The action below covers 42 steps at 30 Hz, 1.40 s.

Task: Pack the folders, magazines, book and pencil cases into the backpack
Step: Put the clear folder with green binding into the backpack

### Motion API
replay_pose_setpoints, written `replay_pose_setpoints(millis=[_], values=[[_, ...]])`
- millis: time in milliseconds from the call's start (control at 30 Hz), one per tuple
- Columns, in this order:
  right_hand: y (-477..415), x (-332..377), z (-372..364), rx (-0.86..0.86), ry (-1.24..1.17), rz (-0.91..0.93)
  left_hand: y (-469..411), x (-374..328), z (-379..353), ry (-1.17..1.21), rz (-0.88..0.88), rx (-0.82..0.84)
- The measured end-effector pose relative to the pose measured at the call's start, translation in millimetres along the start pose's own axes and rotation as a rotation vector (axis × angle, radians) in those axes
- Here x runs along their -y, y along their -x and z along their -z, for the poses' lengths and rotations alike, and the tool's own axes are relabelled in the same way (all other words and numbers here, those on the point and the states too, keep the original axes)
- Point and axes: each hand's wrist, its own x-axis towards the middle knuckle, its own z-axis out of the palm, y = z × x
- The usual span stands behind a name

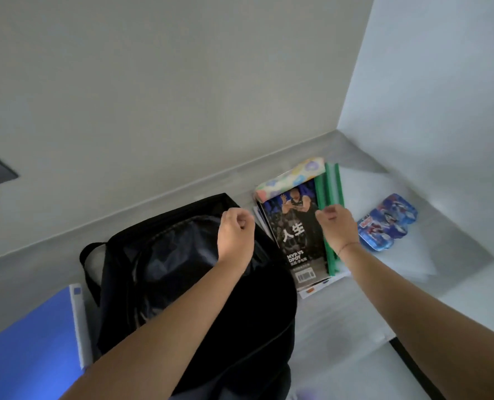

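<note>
Glossy basketball magazine, cover reading "人生" and "MVP VS DPOY"; right hand curled at its edge, grip uncertain. Left hand loosely fisted over open black fabric backpack.

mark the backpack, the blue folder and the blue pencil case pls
backpack (199, 307): head view, black front panel below the open top.
blue folder (29, 350): head view, middle of its cover.
blue pencil case (390, 223): head view, printed top face.

A study corner: grey desk against bare walls.
</note>
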Motion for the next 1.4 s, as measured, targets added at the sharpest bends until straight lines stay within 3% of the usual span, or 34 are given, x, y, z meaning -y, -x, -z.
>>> replay_pose_setpoints(millis=[167,300,600,867,1000,1200,1400], values=[[-25,-53,57,-0.212,0.287,-0.187,-3,-19,-83,0.006,0.269,0.323],[-38,-82,78,-0.197,0.368,-0.337,-3,-29,-140,0.073,0.464,0.56],[-65,-109,78,-0.05,0.083,-0.383,-24,-49,-209,0.255,0.645,0.445],[-82,-112,77,-0.026,0.169,-0.428,-16,-62,-246,-0.09,0.445,0.437],[-90,-107,76,-0.04,0.274,-0.482,-18,-54,-246,-0.094,0.389,0.497],[-105,-94,75,0.019,0.234,-0.54,-21,-52,-239,-0.057,0.248,0.43],[-108,-90,76,0.067,0.239,-0.401,-54,-50,-192,0.006,0.128,0.359]])
